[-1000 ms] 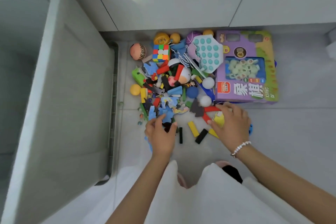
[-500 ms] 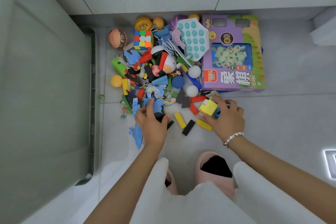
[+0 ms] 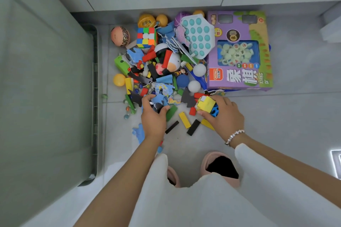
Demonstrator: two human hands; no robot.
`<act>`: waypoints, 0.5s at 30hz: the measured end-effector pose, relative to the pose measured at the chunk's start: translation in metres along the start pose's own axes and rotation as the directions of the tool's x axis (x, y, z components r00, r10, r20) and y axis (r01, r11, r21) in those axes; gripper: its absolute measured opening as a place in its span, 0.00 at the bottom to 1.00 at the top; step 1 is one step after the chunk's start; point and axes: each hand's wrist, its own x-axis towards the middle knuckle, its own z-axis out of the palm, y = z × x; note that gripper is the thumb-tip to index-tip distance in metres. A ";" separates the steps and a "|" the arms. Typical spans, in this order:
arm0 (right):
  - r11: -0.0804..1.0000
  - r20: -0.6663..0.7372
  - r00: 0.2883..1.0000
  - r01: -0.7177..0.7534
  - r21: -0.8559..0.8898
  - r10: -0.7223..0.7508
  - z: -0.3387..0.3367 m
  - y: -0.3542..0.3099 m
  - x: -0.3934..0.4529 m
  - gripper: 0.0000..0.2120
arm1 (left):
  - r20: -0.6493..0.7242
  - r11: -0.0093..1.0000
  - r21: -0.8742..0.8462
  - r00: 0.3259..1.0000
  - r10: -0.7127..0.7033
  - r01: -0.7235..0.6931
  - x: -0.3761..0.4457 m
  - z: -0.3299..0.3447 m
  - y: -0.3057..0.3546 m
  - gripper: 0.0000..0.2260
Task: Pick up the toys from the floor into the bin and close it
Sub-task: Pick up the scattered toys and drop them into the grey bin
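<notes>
Gathering step: yellow block [image 3: 205, 104] is gripped by right hand [image 3: 224, 116]; foam pieces [image 3: 160, 100] are clutched by left hand [image 3: 154, 116], centre frame. Next, judged: transfer into bin [image 3: 46, 97], left edge.

Mixed toys [image 3: 166, 72] heaped on floor; grey bin [image 3: 46, 97] at left.

On the floor I count one purple game box [image 3: 238, 79], one colour cube [image 3: 146, 37], one bubble toy [image 3: 198, 37] and one bin [image 3: 46, 97]. There are two white balls [image 3: 199, 69], one dark blue ball [image 3: 182, 80] and one pink ball [image 3: 120, 36]. Two hands [image 3: 154, 118] and two pink slippers [image 3: 219, 168] are also there; the small blocks and paper pieces are too many to count.
</notes>
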 end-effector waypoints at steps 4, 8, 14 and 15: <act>0.995 -0.028 0.999 0.019 0.097 -0.017 0.001 -0.005 -0.003 0.30 | -0.025 0.994 -0.095 0.999 -0.048 0.045 -0.002 -0.006 0.006 0.23; 0.987 -0.027 0.998 0.061 0.152 -0.058 0.003 -0.014 -0.006 0.29 | -0.098 0.983 -0.086 0.980 -0.172 0.164 0.004 -0.024 0.001 0.23; 0.974 0.003 0.992 0.121 0.192 -0.124 0.007 -0.030 -0.007 0.27 | -0.126 0.952 0.279 0.988 -0.092 0.125 0.012 -0.030 -0.025 0.20; 0.973 0.010 0.992 0.124 0.195 -0.128 0.008 -0.032 -0.007 0.27 | -0.127 0.951 0.288 0.989 -0.078 0.112 0.012 -0.028 -0.026 0.20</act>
